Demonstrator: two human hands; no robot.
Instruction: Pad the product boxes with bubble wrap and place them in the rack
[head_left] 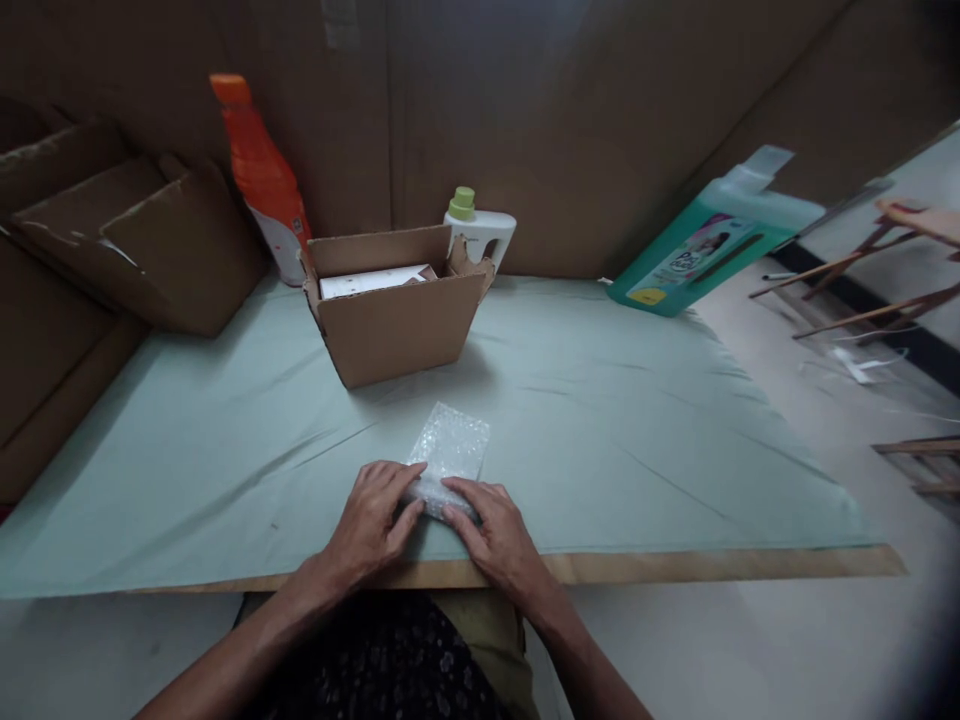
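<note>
**Bubble wrap under both hands at the near edge**

Pale green sheeting covers the surface [600, 430], which runs from a cardboard wall at the back to a bare wooden strip at the near edge; a stack of folded cardboard [135, 240] leans at the far left; a teal jug [705, 250] lies tilted against the wall at the far right; an open box [394, 310] stands in the middle, toward the back, with a white packet showing inside it; an orange bottle [259, 170] leans just behind the box on its left, and a white bottle [480, 230] with a green cap stands just behind its right corner; the bubble wrap [450, 450] lies flat on the sheeting in front of the box, apart from it, close to the near edge; the left hand [371, 530] and the right hand [495, 535] rest side by side on its near end, palms down, fingers pressing the wrap onto the surface, fingertips nearly meeting; neither is closed around it.
</note>
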